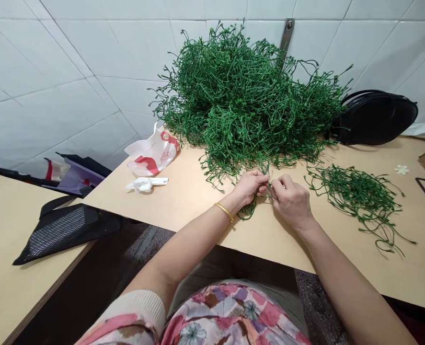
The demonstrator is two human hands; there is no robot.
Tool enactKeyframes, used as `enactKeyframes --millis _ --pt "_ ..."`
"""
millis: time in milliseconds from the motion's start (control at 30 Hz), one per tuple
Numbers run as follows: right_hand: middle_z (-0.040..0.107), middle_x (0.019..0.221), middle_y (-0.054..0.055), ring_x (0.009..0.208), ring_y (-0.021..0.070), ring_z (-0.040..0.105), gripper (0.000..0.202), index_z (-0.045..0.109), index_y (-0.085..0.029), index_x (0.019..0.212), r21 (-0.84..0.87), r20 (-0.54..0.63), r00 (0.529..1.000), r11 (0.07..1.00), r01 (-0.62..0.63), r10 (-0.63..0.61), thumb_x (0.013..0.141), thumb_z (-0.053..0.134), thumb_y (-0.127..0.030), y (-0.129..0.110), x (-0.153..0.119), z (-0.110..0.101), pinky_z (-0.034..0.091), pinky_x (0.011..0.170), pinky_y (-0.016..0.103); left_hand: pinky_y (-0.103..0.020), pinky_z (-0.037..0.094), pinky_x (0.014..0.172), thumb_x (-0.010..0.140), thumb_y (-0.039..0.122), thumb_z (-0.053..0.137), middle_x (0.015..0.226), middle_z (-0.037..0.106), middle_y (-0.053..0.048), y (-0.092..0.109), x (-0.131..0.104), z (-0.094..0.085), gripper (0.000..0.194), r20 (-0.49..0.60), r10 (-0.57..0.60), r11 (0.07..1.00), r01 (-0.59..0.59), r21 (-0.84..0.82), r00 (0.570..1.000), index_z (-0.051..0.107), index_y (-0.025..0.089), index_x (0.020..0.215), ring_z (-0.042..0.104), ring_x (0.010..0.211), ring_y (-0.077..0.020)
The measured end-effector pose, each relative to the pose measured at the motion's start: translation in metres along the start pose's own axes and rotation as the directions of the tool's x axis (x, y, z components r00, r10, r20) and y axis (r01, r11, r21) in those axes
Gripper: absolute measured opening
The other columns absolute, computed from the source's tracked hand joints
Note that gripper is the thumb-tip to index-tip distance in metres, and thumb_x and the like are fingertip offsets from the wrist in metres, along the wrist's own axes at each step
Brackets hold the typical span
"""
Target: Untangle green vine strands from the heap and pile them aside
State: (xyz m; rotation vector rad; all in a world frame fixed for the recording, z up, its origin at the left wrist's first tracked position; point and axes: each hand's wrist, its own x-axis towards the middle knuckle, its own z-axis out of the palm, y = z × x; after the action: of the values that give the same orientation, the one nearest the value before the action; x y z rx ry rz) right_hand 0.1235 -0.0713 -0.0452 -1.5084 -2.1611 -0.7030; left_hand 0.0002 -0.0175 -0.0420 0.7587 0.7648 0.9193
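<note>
1. The green stems [248, 211] you are working on are thin, wiry and slightly glossy, and hang looped beneath your left hand [248, 187] near the front of the bench [183, 203].
2. Your left hand pinches them between thumb and fingers; your right hand [292, 199], just beside it, is curled with its fingertips closed on the same stems.
3. Behind your hands rises a large tangled pile [241, 91], its stems tipped with small buds; a smaller, flatter pile [361, 191] lies to your right.
4. The bench is pale and smooth, against a white tiled wall [72, 48] with a metal strip [287, 36] fixed to it.
5. A black bag [381, 117] leans at the back right; a black mesh pouch [59, 232] lies on the side table [4, 230].
6. The red-and-white bag [155, 155] on your left carries printed lettering, upside down and too small to read.
</note>
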Motion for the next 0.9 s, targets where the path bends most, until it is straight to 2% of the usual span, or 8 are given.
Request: enactKeyframes --millis 167,267,500,567,633,700,800,900 --pt "0.053 0.072 0.006 0.058 0.0134 0.039 0.018 0.061 -0.014 0.074 -0.028 0.04 0.999 0.999 0.03 -0.029 0.082 0.045 -0.016 0.002 -0.002 -0.004 0.024 0.057 0.028 -0.015 0.019 0.034 0.069 0.016 0.066 0.048 0.047 0.005 -0.003 0.001 0.002 0.031 -0.053 0.037 0.998 -0.035 0.043 0.998 0.036 0.016 0.059 0.036 0.033 -0.0024" --pt "0.054 0.069 0.006 0.057 0.0143 0.039 0.019 0.062 -0.015 0.074 -0.036 0.077 0.993 0.995 0.089 -0.086 0.079 0.045 -0.01 -0.002 0.0 -0.01 0.023 0.058 0.03 -0.015 0.019 0.035 0.071 0.012 0.062 0.043 0.04 0.007 -0.008 0.003 0.003 0.03 -0.081 0.069 0.996 -0.064 0.062 0.994 0.036 0.016 0.056 0.033 0.032 -0.0022" --pt "0.058 0.071 0.008 0.058 0.0161 0.044 0.018 0.06 -0.015 0.075 -0.005 0.276 0.956 0.995 0.102 -0.097 0.074 0.045 -0.004 -0.029 0.003 -0.038 0.022 0.058 0.031 -0.016 0.018 0.036 0.071 0.014 0.064 0.041 0.036 0.008 -0.008 0.008 0.008 0.035 -0.2 0.093 0.995 -0.081 0.065 0.975 0.033 0.017 0.055 0.031 0.032 -0.0024" --pt "0.057 0.069 0.007 0.058 0.0156 0.044 0.016 0.059 -0.016 0.073 0.035 0.281 0.951 0.991 0.127 -0.132 0.072 0.047 -0.004 -0.03 0.001 -0.048 0.022 0.057 0.031 -0.016 0.018 0.036 0.074 0.015 0.061 0.041 0.037 0.008 -0.007 0.01 0.006 0.034 -0.207 0.1 0.995 -0.091 0.05 0.973 0.033 0.017 0.056 0.03 0.032 -0.0023" --pt "0.056 0.068 0.006 0.057 0.0154 0.043 0.013 0.058 -0.017 0.072 0.007 0.198 0.977 0.997 0.073 -0.073 0.075 0.048 -0.009 -0.019 -0.001 -0.056 0.022 0.056 0.031 -0.015 0.018 0.036 0.075 0.014 0.06 0.042 0.039 0.008 -0.006 0.01 0.004 0.031 -0.158 0.112 0.991 -0.098 0.093 0.981 0.034 0.017 0.057 0.03 0.031 -0.002" --pt "0.055 0.068 0.007 0.058 0.0161 0.042 0.016 0.059 -0.017 0.074 -0.087 0.049 0.992 0.99 -0.109 0.113 0.081 0.045 -0.019 0.006 -0.002 -0.061 0.021 0.057 0.032 -0.015 0.018 0.035 0.075 0.015 0.06 0.045 0.043 0.007 -0.006 0.008 0.002 0.03 -0.085 0.124 0.983 -0.111 0.144 0.989 0.035 0.017 0.058 0.032 0.031 -0.0017" --pt "0.057 0.079 0.015 0.076 0.0251 0.047 0.023 0.06 -0.013 0.085 -0.19 -0.077 0.927 0.907 -0.375 0.367 0.082 0.049 -0.033 0.056 -0.005 -0.061 0.025 0.064 0.038 -0.014 0.017 0.035 0.075 0.016 0.06 0.048 0.047 0.005 -0.005 0.003 -0.002 0.03 0.005 0.101 0.986 -0.101 0.134 0.995 0.035 0.017 0.06 0.035 0.031 -0.0017" --pt "0.055 0.092 0.024 0.095 0.0367 0.044 0.042 0.058 -0.009 0.097 -0.198 -0.145 0.883 0.861 -0.468 0.446 0.073 0.061 -0.044 0.09 -0.011 -0.058 0.026 0.071 0.048 -0.014 0.017 0.034 0.075 0.017 0.061 0.049 0.049 0.004 -0.001 0.0 -0.004 0.029 0.06 0.069 0.99 -0.076 0.116 0.996 0.035 0.017 0.062 0.037 0.032 -0.0025"
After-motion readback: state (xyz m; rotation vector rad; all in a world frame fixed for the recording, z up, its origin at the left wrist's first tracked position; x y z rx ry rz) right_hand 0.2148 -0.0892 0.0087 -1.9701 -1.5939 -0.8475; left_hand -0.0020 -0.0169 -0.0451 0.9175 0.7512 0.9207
